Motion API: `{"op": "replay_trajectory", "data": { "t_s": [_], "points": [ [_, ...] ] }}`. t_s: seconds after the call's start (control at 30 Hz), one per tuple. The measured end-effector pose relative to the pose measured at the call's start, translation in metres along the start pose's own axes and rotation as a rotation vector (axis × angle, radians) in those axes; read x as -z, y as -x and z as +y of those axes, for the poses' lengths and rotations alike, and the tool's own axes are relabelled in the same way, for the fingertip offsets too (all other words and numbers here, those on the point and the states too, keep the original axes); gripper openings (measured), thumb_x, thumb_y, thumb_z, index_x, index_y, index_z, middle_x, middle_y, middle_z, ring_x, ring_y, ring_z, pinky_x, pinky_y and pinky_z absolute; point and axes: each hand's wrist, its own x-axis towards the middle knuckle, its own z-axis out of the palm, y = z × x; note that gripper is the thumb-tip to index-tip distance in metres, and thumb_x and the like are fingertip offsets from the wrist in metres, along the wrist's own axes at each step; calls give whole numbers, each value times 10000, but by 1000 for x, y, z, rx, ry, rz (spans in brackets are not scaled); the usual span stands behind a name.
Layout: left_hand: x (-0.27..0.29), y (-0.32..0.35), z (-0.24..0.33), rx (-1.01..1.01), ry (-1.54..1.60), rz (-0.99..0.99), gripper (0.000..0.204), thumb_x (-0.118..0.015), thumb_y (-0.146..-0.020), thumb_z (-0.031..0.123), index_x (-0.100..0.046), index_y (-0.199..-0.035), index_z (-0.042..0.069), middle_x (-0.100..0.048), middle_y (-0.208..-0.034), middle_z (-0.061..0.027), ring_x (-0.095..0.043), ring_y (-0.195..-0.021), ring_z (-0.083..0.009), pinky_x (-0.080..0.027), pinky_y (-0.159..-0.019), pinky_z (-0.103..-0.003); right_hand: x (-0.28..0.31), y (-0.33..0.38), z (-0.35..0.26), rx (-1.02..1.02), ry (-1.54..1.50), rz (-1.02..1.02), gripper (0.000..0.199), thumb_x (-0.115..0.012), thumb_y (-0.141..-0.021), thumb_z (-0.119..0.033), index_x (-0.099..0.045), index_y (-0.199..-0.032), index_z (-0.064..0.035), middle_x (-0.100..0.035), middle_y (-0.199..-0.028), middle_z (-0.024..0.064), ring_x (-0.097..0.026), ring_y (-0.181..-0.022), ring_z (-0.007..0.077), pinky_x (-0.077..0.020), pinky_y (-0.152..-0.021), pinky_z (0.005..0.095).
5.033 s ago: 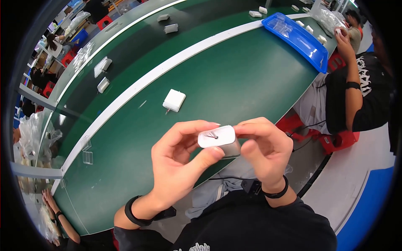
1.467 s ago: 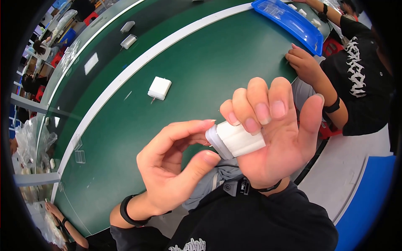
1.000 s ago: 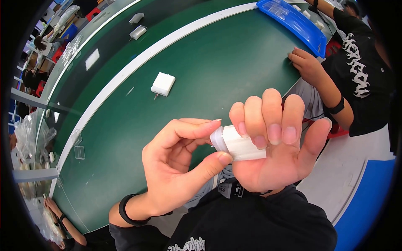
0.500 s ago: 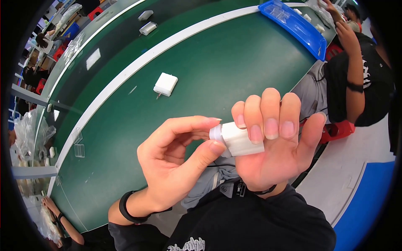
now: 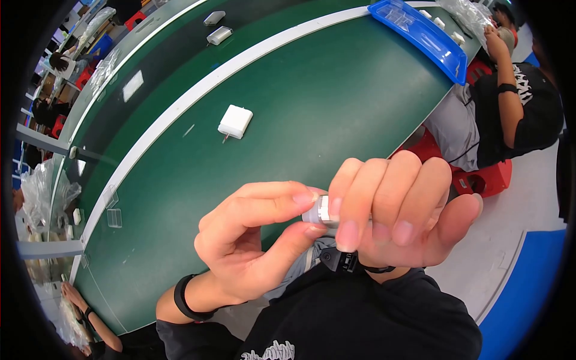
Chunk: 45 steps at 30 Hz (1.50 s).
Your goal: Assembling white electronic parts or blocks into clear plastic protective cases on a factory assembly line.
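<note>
In front of my body, both hands meet at a small white block-shaped piece point(image 5: 324, 208) with a translucent end. My left hand point(image 5: 246, 237) pinches that end between thumb and fingertips. My right hand point(image 5: 396, 210) curls its fingers over the white body and hides most of it; its thumb stands away to the right. A similar white block point(image 5: 236, 121) lies on the green table point(image 5: 300, 108), a thin pin sticking out of its near side.
A blue tray point(image 5: 420, 45) with clear pieces sits at the far right. Beyond a white rail point(image 5: 180, 107), two small pieces point(image 5: 219, 35) lie on a darker green strip. Small clear plastic pieces point(image 5: 114, 218) rest at the left. A co-worker point(image 5: 510, 114) sits at the right beside red stools.
My right fingers have closed down over the white block, and both hands have lowered slightly. The pieces beyond the rail have shifted right and farther away. The co-worker's arms have moved.
</note>
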Motion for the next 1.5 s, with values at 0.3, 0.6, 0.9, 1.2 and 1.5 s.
{"op": "replay_trajectory", "data": {
  "t_s": [0.3,0.6,0.9,1.2,1.5],
  "points": [
    [3,-2,1,42,-61,-29,239,-745,-672,-39,-656,-894,-51,-659,-920,-185,-659,-787,-226,-528,-666,-272,-3,5,5,-1,-302,134,488,-243,-985,-447,-433,-713,-89,-436,-663,35,-385,-537,166,-353,-635,353],
    [5,-6,-1,-137,-228,-140,213,-749,-636,-79,-675,-832,-38,-661,-867,-177,-668,-739,-233,-548,-636,-279,3,10,10,-46,-387,200,497,-258,-977,-471,-433,-709,-91,-431,-639,27,-386,-518,168,-356,-616,339],
    [10,-4,9,46,-90,-145,184,-761,-648,-59,-640,-784,-30,-635,-793,-143,-658,-730,-259,-530,-612,-315,13,5,5,-141,-364,-123,536,-215,-972,-505,-427,-714,-86,-436,-626,27,-428,-540,169,-393,-628,358],
    [11,-5,9,57,-115,-149,187,-776,-642,-29,-646,-777,-28,-632,-784,-136,-649,-709,-252,-512,-584,-305,1,10,6,-104,-381,10,547,-191,-982,-483,-427,-711,-71,-441,-638,39,-425,-552,172,-389,-661,360],
    [10,-14,14,97,-151,-176,271,-758,-676,-38,-660,-928,-44,-668,-865,-181,-667,-761,-220,-540,-672,-286,-11,4,0,-117,-290,353,539,-176,-989,-456,-440,-690,-93,-431,-609,20,-415,-535,162,-385,-658,357]
  ]
}}
